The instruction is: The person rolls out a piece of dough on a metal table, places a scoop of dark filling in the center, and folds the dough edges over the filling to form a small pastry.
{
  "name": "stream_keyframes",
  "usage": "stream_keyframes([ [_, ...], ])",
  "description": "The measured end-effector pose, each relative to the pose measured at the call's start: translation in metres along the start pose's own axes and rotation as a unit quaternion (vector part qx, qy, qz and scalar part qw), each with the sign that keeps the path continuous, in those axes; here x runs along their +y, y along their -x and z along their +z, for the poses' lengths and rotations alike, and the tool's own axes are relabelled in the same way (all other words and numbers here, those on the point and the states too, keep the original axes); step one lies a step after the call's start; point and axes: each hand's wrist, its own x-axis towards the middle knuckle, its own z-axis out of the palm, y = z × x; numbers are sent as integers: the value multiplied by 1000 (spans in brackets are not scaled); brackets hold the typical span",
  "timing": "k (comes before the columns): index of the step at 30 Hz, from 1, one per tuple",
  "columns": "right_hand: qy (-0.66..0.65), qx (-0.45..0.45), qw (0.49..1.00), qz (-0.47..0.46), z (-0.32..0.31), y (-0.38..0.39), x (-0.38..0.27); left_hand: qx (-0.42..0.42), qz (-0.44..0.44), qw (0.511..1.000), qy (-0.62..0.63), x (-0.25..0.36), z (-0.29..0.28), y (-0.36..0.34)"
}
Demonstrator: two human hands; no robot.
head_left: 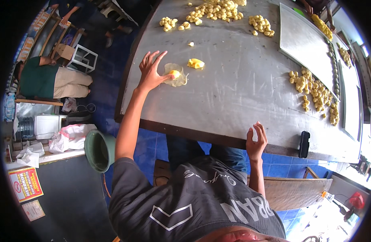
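My left hand (151,74) reaches over the metal table (230,92), its fingers spread wide. Its thumb touches a small yellow lump (175,73) that lies on a thin, pale, flattened piece of dough (178,82). Just to the right sits a bigger, uneven yellow chunk (196,63), apart from the hand. A small pale dough bit (191,44) lies beyond it. At the table's near edge my right hand (257,143) is raised, fingers loosely bent and apart, with nothing in it.
Heaps of small dough balls (217,11) lie at the far side, and more balls (314,89) at the right beside a metal tray (304,44). A black case (304,144) rests on the near right edge. A green bucket (100,150) stands left; a person (52,78) is beyond.
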Motion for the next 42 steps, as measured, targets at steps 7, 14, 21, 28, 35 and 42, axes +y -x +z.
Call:
stream_keyframes([
  [7, -2, 0, 1000, -5, -1, -1, -2, -19, -11, 999, -40, 15, 3, 13],
  [14, -1, -2, 1000, 2, -2, 0, -2, -118, 25, 992, -44, 45, -4, 39],
  [21, 0, 0, 1000, -8, 0, -1, -3, 4, -60, 997, 48, 6, 1, 24],
  [28, 0, -5, 1000, -5, 0, 1, -1, 1, -34, 999, 0, -17, 11, 8],
  [35, 3, -1, 1000, -3, -2, 0, -1, 1, -42, 998, 54, -3, 14, 4],
  [42, 4, -11, 1000, -1, -1, -1, -2, -38, -119, 990, 70, -7, 17, -9],
])
